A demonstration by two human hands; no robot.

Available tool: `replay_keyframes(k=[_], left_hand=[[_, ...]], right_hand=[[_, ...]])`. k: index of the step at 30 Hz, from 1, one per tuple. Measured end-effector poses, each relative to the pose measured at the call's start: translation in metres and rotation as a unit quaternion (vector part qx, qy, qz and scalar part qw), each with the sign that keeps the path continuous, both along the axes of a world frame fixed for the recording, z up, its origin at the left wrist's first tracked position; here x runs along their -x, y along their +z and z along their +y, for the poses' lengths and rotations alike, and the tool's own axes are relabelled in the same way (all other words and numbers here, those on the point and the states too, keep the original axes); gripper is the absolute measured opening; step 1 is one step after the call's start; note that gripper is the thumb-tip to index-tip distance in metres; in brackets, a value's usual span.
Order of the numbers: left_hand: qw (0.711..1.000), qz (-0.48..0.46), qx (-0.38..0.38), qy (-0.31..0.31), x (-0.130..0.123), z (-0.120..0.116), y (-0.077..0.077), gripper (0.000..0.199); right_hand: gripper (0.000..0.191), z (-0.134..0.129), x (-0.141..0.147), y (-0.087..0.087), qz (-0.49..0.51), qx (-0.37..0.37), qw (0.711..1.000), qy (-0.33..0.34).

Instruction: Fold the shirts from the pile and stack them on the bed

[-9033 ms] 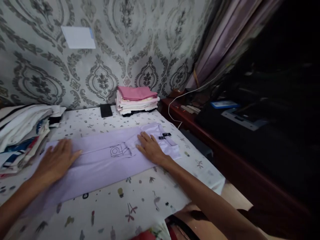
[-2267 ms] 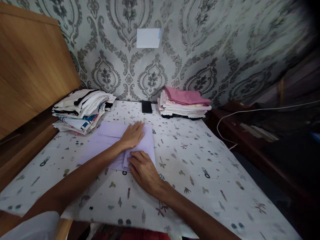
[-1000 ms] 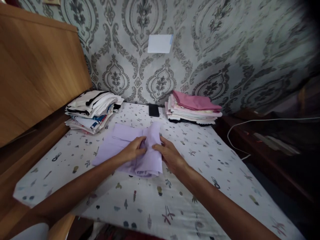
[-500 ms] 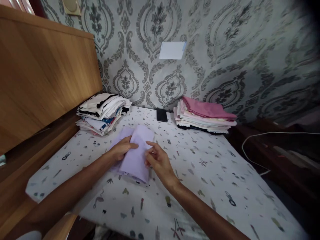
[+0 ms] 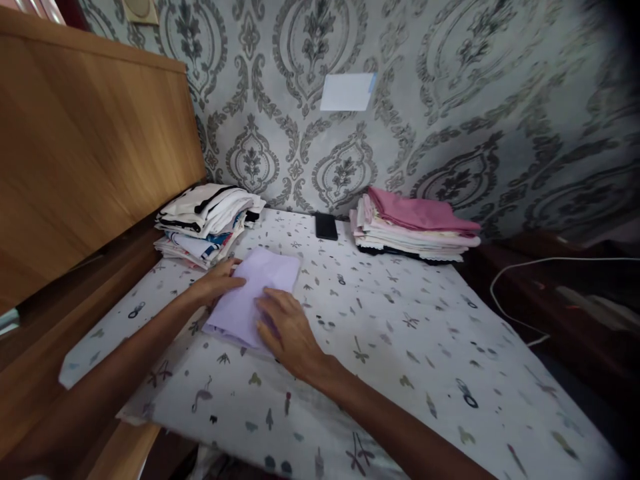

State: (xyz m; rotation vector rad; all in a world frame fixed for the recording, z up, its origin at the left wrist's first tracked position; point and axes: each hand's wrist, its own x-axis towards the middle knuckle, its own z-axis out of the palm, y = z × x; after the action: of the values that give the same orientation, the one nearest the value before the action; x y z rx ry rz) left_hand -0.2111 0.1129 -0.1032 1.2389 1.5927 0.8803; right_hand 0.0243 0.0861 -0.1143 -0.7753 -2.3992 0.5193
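Observation:
A lavender folded cloth [image 5: 265, 267] lies flat on the patterned sheet in front of me, a little left of the middle. Along its left edge rests my left hand [image 5: 220, 280], thumb and forefinger apart, with the thumb on the fabric; its other fingers are partly hidden. My right hand [image 5: 290, 330] lies over the cloth's right side, fingers spread and touching the top layer. That hand covers the cloth's lower right part.
A stack of folded white and patterned clothes [image 5: 205, 223] stands at the back left, beside a wooden panel [image 5: 100, 133]. A black phone [image 5: 326, 227] lies near the wall. Pink and white folded clothes [image 5: 417, 227] are piled at the back right. A white cable [image 5: 505, 267] hangs at the right.
The lavender cloth has been folded over to the left and now lies flat as one wider piece. My left hand moved left to its edge; my right hand came onto it.

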Motion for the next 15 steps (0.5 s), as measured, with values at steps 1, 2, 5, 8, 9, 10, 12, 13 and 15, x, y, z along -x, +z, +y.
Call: replay_keyframes(k=[1,2,5,8,9,10,12,13,15], left_hand=[[0.996,0.093,-0.006,-0.007,0.001,0.0,0.005,0.067],[0.981,0.192,-0.02,-0.011,0.001,0.001,0.01,0.066],[0.908,0.396,-0.129,-0.047,-0.012,0.007,0.025,0.059],[0.867,0.406,-0.217,-0.193,-0.04,0.021,0.023,0.054],[0.856,0.4,-0.219,-0.245,-0.049,0.028,0.018,0.054],[0.846,0.4,-0.208,-0.286,-0.057,0.035,0.012,0.054],[0.834,0.42,-0.168,-0.317,-0.062,0.053,-0.002,0.055],[0.833,0.435,-0.145,-0.31,-0.061,0.062,-0.008,0.056],[0.835,0.462,-0.112,-0.277,-0.053,0.081,-0.017,0.057]], right_hand=[[0.038,-0.002,0.004,0.0,-0.026,-0.013,0.999,0.018],[0.039,-0.004,0.008,-0.002,-0.052,-0.021,0.998,0.037],[0.037,-0.008,0.015,-0.01,-0.106,-0.032,0.991,0.077],[0.038,-0.01,0.017,-0.02,-0.115,-0.049,0.989,0.081],[0.038,-0.011,0.016,-0.024,-0.116,-0.055,0.988,0.08],[0.039,-0.011,0.016,-0.027,-0.12,-0.061,0.988,0.08],[0.04,-0.012,0.015,-0.032,-0.13,-0.074,0.985,0.083],[0.041,-0.013,0.015,-0.035,-0.137,-0.081,0.984,0.086],[0.042,-0.016,0.015,-0.038,-0.145,-0.089,0.981,0.091]])
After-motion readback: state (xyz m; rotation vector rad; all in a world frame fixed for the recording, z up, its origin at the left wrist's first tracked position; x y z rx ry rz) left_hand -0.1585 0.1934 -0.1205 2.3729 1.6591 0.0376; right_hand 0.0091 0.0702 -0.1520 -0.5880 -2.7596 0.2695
